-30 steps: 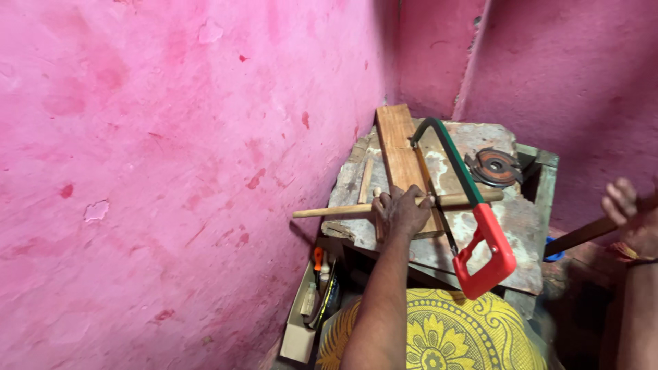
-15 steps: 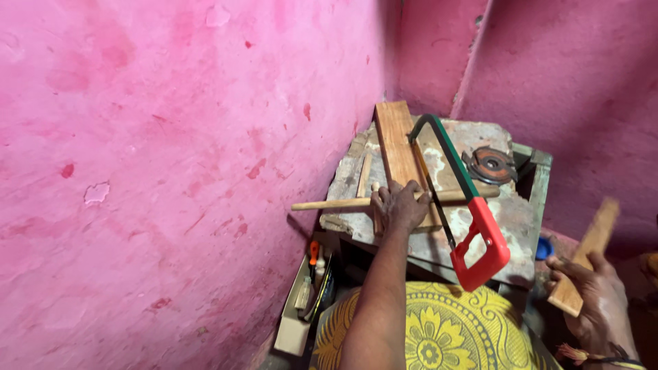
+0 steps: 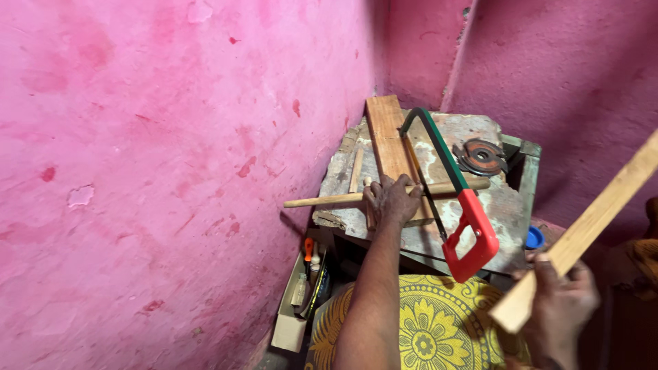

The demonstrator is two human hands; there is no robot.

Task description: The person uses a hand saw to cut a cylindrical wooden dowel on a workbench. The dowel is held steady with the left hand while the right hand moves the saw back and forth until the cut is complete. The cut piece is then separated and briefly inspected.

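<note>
Dowel [image 3: 329,199] lies crosswise on the counter [image 3: 497,205], its long axis running left to right, one end jutting past the counter's left edge toward the pink wall [image 3: 171,171] and the other passing under the hacksaw [image 3: 456,199] frame; the left hand [image 3: 391,200] presses down on it, fingers closed over it at mid-length, against the plank [image 3: 387,133] that runs away from the person. Right hand [image 3: 558,301] is well apart, low at the right, clenched around the near end of a slat [image 3: 589,226] that slants up and to the right, off the counter. Left hand is plainly the nearer to the dowel and the hacksaw's red handle.
</note>
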